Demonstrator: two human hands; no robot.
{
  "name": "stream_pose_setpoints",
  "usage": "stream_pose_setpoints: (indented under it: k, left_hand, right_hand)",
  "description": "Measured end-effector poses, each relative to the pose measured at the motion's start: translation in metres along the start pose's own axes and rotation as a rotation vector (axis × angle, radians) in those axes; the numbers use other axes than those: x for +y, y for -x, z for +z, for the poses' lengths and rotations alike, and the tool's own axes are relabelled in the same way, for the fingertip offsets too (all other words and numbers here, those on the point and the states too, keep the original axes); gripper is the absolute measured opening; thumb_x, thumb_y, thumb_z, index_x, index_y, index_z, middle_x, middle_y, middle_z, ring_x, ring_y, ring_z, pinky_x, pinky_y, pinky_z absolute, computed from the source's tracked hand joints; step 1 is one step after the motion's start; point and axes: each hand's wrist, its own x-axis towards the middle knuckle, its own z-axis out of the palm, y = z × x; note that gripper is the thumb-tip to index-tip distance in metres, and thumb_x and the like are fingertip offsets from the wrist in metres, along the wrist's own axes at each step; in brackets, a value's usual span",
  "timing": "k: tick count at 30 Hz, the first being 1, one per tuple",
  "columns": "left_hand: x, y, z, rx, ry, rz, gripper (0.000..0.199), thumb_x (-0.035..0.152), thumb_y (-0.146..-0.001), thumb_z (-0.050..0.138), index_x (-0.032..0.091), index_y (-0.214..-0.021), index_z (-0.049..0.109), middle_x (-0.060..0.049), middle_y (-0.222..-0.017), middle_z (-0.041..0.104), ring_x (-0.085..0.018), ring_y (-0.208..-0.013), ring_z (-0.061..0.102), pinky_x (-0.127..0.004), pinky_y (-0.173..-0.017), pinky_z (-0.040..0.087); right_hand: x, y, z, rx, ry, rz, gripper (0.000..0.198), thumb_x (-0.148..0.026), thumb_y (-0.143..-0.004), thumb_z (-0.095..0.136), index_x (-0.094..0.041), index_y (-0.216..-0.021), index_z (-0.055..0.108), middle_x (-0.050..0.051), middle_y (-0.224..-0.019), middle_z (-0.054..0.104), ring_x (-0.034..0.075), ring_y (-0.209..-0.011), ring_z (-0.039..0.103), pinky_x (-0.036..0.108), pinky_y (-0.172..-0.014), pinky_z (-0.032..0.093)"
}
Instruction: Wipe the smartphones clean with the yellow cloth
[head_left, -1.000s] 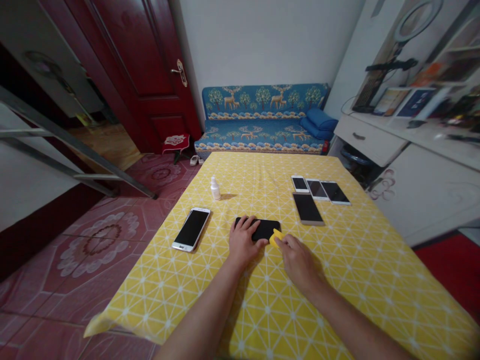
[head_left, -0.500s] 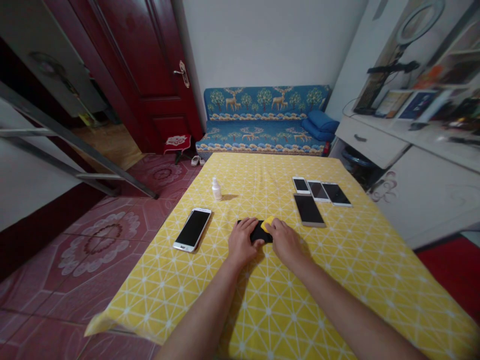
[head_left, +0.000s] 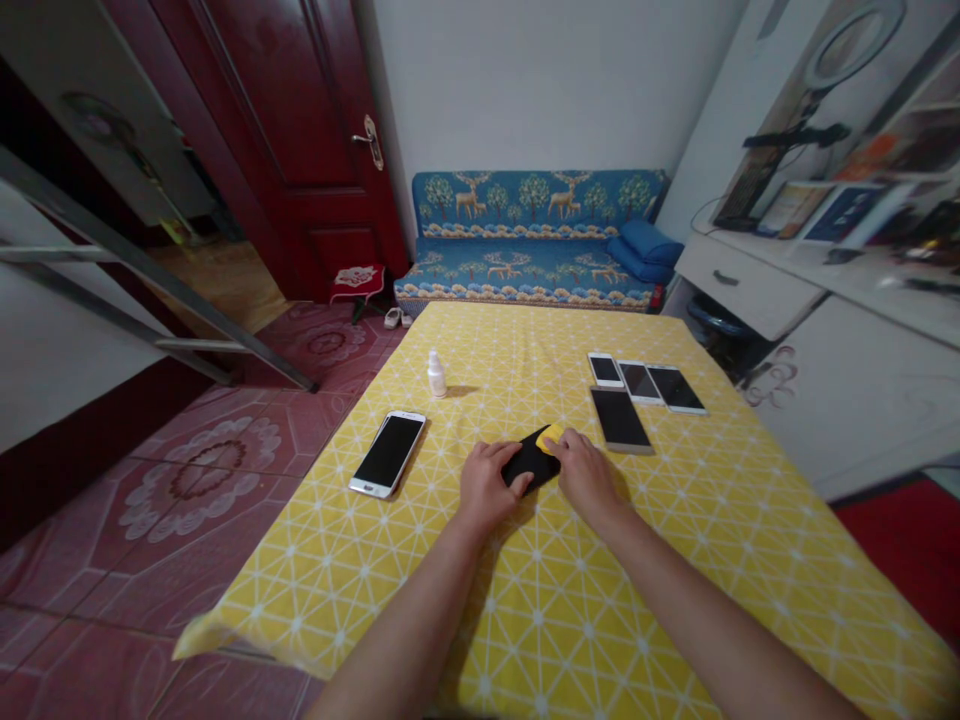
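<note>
A white bottle point(head_left: 436, 378) stood upright on the yellow-covered bench point(head_left: 592, 610), its contents impossible to make out. Near it, the left hand point(head_left: 485, 485) grasped the black phone point(head_left: 529, 471) by its edges, hiding one end. The right hand point(head_left: 589, 480) pinched a yellow cloth point(head_left: 549, 438) against the phone's far corner, partly covering the cloth. Both forearms were cut off below.

No text, brand or number is legible anywhere, the black phone point(head_left: 531, 462) included.

Black phone point(head_left: 535, 464): smooth
Yellow rag point(head_left: 549, 437): looks like cloth
Tablecloth point(head_left: 720, 500): dull cloth
Bottle point(head_left: 437, 378): smooth plastic
Door point(head_left: 270, 110): shiny wood
</note>
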Motion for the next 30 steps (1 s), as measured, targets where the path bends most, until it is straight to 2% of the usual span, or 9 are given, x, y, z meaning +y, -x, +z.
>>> stream_pose_setpoints:
  k: [5,11,13,14,16,18,20,23,30]
  left_hand:
    - [0.001,0.002,-0.001,-0.046,0.068,-0.012,0.034,0.035,-0.079,0.066,0.023,-0.111,0.07,-0.004,-0.097,0.072,-0.022,-0.09,0.062,-0.036,-0.084,0.048]
    - [0.001,0.003,-0.001,-0.085,0.153,0.05,0.027,0.031,-0.08,0.065,0.023,-0.105,0.071,-0.002,-0.092,0.073,-0.021,-0.09,0.062,-0.034,-0.085,0.047]
    - [0.0,0.003,0.0,-0.085,0.166,0.073,0.037,0.033,-0.078,0.067,0.023,-0.114,0.068,-0.003,-0.107,0.071,-0.022,-0.101,0.06,-0.035,-0.093,0.045]
    - [-0.001,0.003,0.001,-0.091,0.164,0.083,0.049,0.036,-0.077,0.069,0.023,-0.123,0.063,-0.004,-0.117,0.068,-0.023,-0.108,0.059,-0.036,-0.097,0.044]
    - [-0.003,0.003,0.001,-0.126,0.137,0.099,0.081,0.048,-0.07,0.074,0.022,-0.141,0.045,-0.008,-0.134,0.059,-0.027,-0.119,0.053,-0.041,-0.103,0.041]
    - [-0.005,0.003,0.002,-0.192,0.098,0.117,0.112,0.061,-0.059,0.078,0.021,-0.151,0.028,-0.012,-0.143,0.049,-0.032,-0.126,0.047,-0.046,-0.106,0.037]
    - [-0.007,0.004,0.002,-0.256,0.074,0.135,0.13,0.068,-0.049,0.08,0.021,-0.154,0.018,-0.014,-0.15,0.041,-0.036,-0.132,0.041,-0.049,-0.108,0.034]
    - [-0.008,0.004,0.001,-0.309,0.064,0.125,0.134,0.068,-0.047,0.08,0.023,-0.154,0.014,-0.015,-0.153,0.036,-0.037,-0.136,0.037,-0.05,-0.11,0.031]
    - [-0.007,0.003,0.004,-0.298,0.035,0.118,0.125,0.059,-0.051,0.082,0.025,-0.153,0.018,-0.011,-0.154,0.035,-0.034,-0.138,0.036,-0.049,-0.111,0.03]
  right_hand:
    - [0.0,-0.022,-0.001,0.002,0.009,0.032,0.039,-0.011,-0.094,0.035,-0.023,-0.113,0.068,0.011,-0.102,0.063,0.022,-0.093,0.056,0.032,-0.079,0.038]
    - [-0.002,-0.033,0.003,0.019,-0.007,0.026,0.041,-0.02,-0.099,0.029,-0.019,-0.113,0.068,0.013,-0.104,0.062,0.023,-0.095,0.054,0.032,-0.078,0.037]
    - [0.0,-0.033,0.003,0.014,-0.026,0.012,0.041,-0.019,-0.099,0.03,-0.02,-0.113,0.069,0.012,-0.102,0.062,0.022,-0.093,0.054,0.031,-0.077,0.037]
    - [0.002,-0.032,0.003,0.011,-0.038,0.003,0.04,-0.019,-0.099,0.031,-0.021,-0.112,0.069,0.011,-0.101,0.062,0.021,-0.092,0.054,0.03,-0.076,0.036]
    - [0.007,-0.032,0.002,0.005,-0.066,-0.015,0.039,-0.019,-0.098,0.034,-0.024,-0.111,0.07,0.008,-0.097,0.062,0.019,-0.087,0.053,0.028,-0.073,0.036]
    - [0.012,-0.033,0.003,-0.002,-0.095,-0.029,0.038,-0.018,-0.098,0.035,-0.026,-0.111,0.07,0.006,-0.094,0.062,0.017,-0.084,0.053,0.026,-0.071,0.035]
    - [0.016,-0.035,0.004,-0.007,-0.122,-0.037,0.038,-0.017,-0.097,0.037,-0.027,-0.111,0.07,0.005,-0.092,0.061,0.016,-0.083,0.053,0.024,-0.069,0.035]
    - [0.02,-0.036,0.008,-0.006,-0.157,-0.046,0.036,-0.016,-0.096,0.04,-0.026,-0.108,0.072,0.005,-0.091,0.061,0.016,-0.085,0.053,0.024,-0.069,0.035]
    - [0.011,-0.013,0.008,0.018,-0.198,-0.095,0.033,-0.023,-0.097,0.04,-0.025,-0.098,0.073,0.004,-0.09,0.06,0.016,-0.085,0.053,0.024,-0.072,0.037]
